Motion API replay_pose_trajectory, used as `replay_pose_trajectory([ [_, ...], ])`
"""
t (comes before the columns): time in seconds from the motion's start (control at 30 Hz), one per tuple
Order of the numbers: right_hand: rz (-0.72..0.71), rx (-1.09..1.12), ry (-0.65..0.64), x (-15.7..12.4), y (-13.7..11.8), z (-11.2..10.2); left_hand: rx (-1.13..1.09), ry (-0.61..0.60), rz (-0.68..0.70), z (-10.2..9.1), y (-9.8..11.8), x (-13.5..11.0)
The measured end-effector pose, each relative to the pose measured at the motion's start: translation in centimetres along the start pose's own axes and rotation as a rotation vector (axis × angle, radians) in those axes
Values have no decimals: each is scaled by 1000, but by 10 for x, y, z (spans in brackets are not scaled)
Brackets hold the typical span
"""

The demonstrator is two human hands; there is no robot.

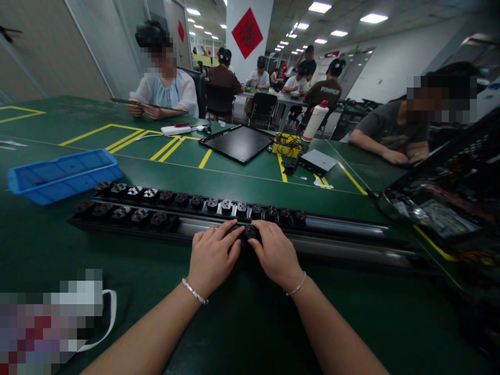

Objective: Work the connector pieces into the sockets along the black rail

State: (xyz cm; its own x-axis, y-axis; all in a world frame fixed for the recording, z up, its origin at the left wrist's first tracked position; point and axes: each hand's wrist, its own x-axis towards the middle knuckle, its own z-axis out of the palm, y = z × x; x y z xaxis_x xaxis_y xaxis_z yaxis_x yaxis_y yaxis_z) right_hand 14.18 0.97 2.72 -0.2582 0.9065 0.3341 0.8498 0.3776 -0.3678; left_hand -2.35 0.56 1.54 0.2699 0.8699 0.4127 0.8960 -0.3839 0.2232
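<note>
Two long black metal rails lie side by side across the green table. On the far rail [344, 223] sits a long row of small dark socket modules [196, 201], some with shiny tops. The near rail [351, 249] carries several more modules [139, 214] toward its left end. At the middle of the near rail, my right hand [275, 251] pinches a black socket module [250, 232] between thumb and fingers. My left hand [216, 255] is closed beside it, fingers on another dark module that they mostly cover.
A blue plastic bin [66, 174] stands at the left. Across the table lie a black flat panel [240, 143], a yellow box with cables [288, 145] and a silver drive [318, 161]. An open computer case [441, 198] is at right. Two people sit opposite. A bag [50, 323] lies at lower left.
</note>
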Motion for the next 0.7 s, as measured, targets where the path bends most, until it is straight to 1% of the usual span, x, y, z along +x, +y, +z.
replay_pose_trajectory([
  [0.2,-10,17,13,0,0,0,-8,-3,0,0,1,0],
  [0.7,-7,43,-2,0,2,-1,-19,9,-4,-1,1,1],
])
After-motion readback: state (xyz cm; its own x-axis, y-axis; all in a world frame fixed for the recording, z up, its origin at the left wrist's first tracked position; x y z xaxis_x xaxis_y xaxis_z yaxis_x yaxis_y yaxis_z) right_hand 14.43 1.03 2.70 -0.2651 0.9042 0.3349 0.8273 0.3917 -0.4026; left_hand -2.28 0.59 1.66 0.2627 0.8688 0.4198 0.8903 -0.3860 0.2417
